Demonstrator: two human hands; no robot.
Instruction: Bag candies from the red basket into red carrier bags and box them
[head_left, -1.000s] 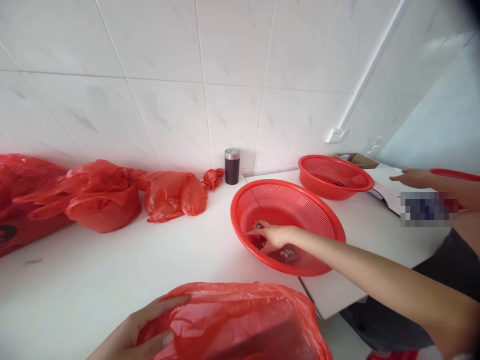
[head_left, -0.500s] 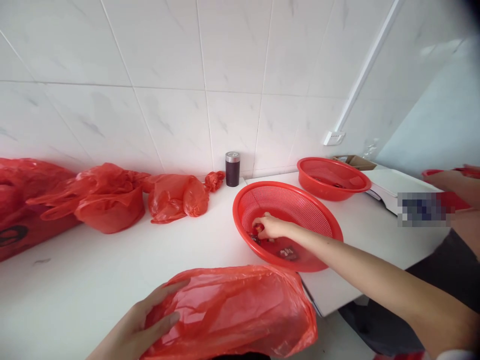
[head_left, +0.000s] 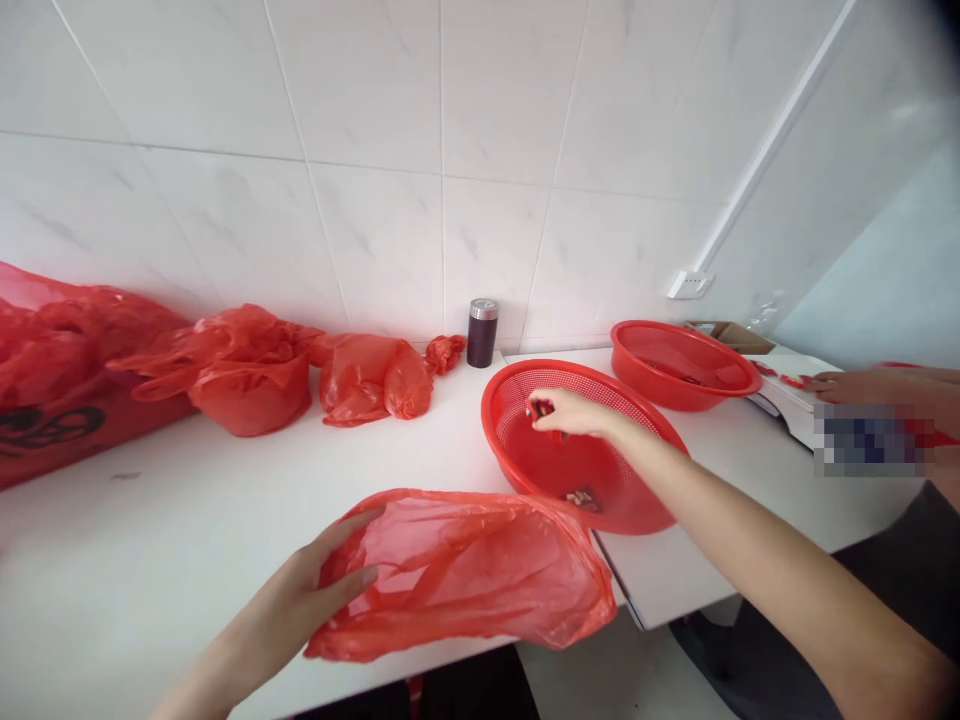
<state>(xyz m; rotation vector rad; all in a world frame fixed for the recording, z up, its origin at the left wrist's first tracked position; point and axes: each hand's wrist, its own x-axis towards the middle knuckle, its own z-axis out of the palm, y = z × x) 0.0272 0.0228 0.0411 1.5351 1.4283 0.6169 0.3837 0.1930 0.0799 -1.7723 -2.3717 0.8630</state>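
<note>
My left hand (head_left: 319, 585) grips the left rim of a red plastic bag (head_left: 480, 570) that lies open at the front edge of the white counter (head_left: 187, 540). My right hand (head_left: 562, 412) is raised inside a red perforated basket (head_left: 581, 445), fingers pinched on small red wrapped pieces. A few more small pieces (head_left: 579, 497) lie on the basket's bottom.
Several tied red bags (head_left: 255, 365) line the tiled wall at the left, with a dark jar (head_left: 481, 333) behind the basket. A second red basin (head_left: 681, 362) stands at the right. Another person's hand (head_left: 862, 385) rests on white sheets far right.
My right hand closed on pieces in the basket and lifted them off the bottom. The bag settled lower and flatter on the counter. The other person's hand returned to the sheets.
</note>
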